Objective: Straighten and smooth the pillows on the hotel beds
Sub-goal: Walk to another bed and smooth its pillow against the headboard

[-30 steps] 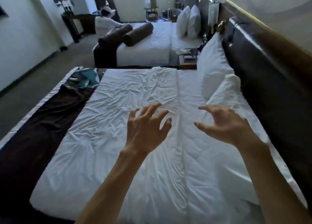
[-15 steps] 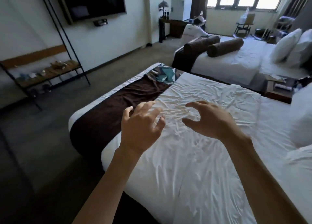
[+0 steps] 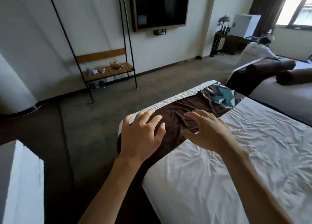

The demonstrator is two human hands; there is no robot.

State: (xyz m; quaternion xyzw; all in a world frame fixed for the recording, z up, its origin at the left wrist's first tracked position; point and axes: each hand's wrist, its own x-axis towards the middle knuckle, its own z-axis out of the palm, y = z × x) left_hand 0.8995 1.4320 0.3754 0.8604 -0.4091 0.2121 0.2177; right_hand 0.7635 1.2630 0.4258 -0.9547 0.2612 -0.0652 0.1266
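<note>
Both hands hung in the air over the foot of the near bed (image 3: 211, 181), empty, and no pillow lay anywhere in front of them. The left hand (image 3: 143, 136) had its fingers spread and loosely bent above the brown runner (image 3: 184, 112); the right hand (image 3: 207, 132) was likewise open beside it, fingers half-curled around nothing. I could not tell whether either fingertip touched the cloth. From where I stood, the pillows of that bed were out of sight, presumably toward the person's right, past the crumpled white sheet (image 3: 253, 139), so the right hand seemed the nearer one. The second bed (image 3: 287, 92), far right, showed only two brown bolsters (image 3: 285, 76) lying lengthwise across its foot, well apart from either hand.
</note>
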